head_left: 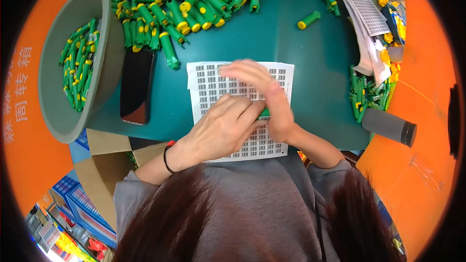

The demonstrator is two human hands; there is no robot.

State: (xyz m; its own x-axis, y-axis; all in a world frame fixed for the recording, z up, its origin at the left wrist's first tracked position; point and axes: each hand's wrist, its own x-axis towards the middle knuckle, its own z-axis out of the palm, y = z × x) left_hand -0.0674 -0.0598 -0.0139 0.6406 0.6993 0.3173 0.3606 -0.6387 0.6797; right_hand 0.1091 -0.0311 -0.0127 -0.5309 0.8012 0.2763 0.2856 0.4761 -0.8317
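Both my hands are over a white sheet of small printed labels [269, 153] on the table. My left hand [225, 123] has its fingers closed around a small green tube [264, 112], of which only a sliver shows between the hands. My right hand [272, 94] is turned on edge beside it, fingers stretched out to the left and palm against or very near the tube. Whether the palm touches it I cannot tell. Beyond the sheet lies a big heap of green tubes with yellow ends [194, 7].
A grey-green basin [104, 34] at the left holds more green tubes. Beside it lies a black phone [137, 85]. One loose tube [309, 20] lies far right. Label sheets [364, 7], a heap of green pieces [361, 92] and a grey cylinder [388, 126] line the right edge. An open carton [104, 165] stands lower left.
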